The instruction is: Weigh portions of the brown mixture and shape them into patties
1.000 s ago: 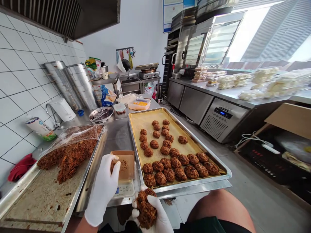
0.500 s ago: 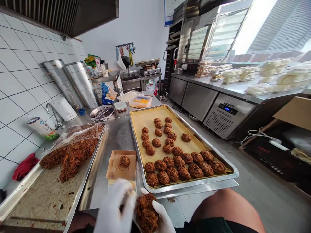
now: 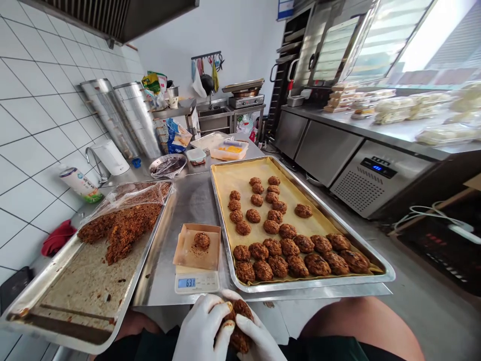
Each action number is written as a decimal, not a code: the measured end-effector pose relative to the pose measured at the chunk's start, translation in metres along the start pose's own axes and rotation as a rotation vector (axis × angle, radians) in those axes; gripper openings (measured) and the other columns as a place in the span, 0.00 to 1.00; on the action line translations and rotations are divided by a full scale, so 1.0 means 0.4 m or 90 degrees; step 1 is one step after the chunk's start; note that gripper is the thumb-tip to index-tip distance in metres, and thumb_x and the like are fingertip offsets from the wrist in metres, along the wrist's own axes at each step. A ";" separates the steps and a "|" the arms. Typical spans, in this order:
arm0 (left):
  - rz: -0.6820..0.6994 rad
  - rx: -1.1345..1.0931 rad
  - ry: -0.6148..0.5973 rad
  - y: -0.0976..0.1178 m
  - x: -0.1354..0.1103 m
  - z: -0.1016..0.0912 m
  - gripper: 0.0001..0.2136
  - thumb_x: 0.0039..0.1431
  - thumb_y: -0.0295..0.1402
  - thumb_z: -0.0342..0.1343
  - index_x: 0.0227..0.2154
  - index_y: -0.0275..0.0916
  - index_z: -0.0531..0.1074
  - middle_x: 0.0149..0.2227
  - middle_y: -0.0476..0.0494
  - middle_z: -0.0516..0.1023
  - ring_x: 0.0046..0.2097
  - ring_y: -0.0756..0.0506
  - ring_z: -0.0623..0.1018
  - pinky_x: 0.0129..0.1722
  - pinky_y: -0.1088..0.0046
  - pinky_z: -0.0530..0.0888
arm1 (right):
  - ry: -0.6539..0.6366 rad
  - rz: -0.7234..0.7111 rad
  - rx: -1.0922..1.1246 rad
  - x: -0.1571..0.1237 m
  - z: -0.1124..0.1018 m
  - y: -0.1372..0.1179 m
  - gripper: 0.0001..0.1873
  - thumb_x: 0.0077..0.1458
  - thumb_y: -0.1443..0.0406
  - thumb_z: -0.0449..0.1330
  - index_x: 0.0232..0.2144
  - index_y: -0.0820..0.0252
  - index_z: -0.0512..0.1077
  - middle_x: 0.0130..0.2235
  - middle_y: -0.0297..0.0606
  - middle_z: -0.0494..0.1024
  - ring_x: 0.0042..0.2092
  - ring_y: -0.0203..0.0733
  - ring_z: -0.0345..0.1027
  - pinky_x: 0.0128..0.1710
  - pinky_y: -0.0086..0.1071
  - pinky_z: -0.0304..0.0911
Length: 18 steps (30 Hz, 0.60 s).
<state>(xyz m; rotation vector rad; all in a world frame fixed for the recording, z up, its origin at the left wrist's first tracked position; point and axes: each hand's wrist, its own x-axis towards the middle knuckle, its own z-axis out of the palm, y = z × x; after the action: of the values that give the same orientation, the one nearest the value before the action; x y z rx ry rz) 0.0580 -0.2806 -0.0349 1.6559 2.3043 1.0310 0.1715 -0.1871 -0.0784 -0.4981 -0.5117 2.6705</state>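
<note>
Both hands wear white gloves and meet at the bottom centre, below the scale. My left hand (image 3: 201,323) has its fingers and thumb pressed into a clump of brown crumbly mixture (image 3: 242,310). Around the clump's other side, my right hand (image 3: 259,335) curls with its thumb across the front. Just beyond them a digital scale (image 3: 208,284) shows digits resembling 63.1. On it sits a brown paper tray (image 3: 184,252) holding one small brown ball (image 3: 202,240) and some crumbs.
To the right, a lined metal baking tray (image 3: 235,173) carries rows of brown balls, larger ones nearest me. At left, another metal tray (image 3: 80,286) holds loose mixture (image 3: 131,225) partly under plastic wrap. Behind are a foil-covered bowl (image 3: 168,164) and a plastic container (image 3: 229,150).
My left hand has come down from in front of the scale onto the clump, and the scale's display now shows. My right hand keeps its hold. The view has shifted left.
</note>
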 end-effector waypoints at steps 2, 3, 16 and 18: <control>-0.039 0.003 -0.051 -0.003 -0.001 -0.004 0.12 0.58 0.24 0.55 0.43 0.44 0.77 0.40 0.43 0.81 0.41 0.42 0.82 0.42 0.67 0.80 | -0.022 -0.013 -0.025 0.003 -0.008 0.009 0.24 0.49 0.61 0.72 0.49 0.52 0.75 0.44 0.39 0.81 0.45 0.45 0.74 0.50 0.39 0.65; -0.060 0.000 -0.081 -0.004 -0.001 -0.006 0.14 0.57 0.23 0.55 0.44 0.44 0.77 0.41 0.43 0.81 0.40 0.42 0.82 0.42 0.68 0.80 | -0.028 -0.022 -0.036 0.004 -0.012 0.013 0.24 0.47 0.61 0.73 0.48 0.52 0.75 0.43 0.38 0.81 0.44 0.45 0.74 0.49 0.39 0.65; -0.059 0.050 -0.162 0.010 0.017 -0.035 0.14 0.52 0.21 0.54 0.37 0.46 0.76 0.35 0.50 0.80 0.36 0.45 0.81 0.36 0.71 0.75 | -0.034 -0.104 -0.133 -0.005 -0.013 0.022 0.20 0.47 0.57 0.73 0.42 0.51 0.74 0.37 0.33 0.75 0.40 0.41 0.66 0.44 0.36 0.59; -0.052 0.069 -0.140 0.005 0.013 -0.024 0.12 0.50 0.21 0.54 0.33 0.46 0.75 0.32 0.51 0.79 0.34 0.45 0.80 0.33 0.72 0.73 | -0.040 -0.101 -0.142 -0.004 -0.012 0.022 0.18 0.49 0.57 0.72 0.41 0.53 0.74 0.37 0.33 0.74 0.40 0.41 0.65 0.44 0.35 0.59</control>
<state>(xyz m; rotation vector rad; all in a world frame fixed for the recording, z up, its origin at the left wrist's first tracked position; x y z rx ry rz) 0.0533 -0.2801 -0.0249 1.6064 2.2959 0.6825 0.1722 -0.1940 -0.0856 -0.4179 -0.8366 2.4970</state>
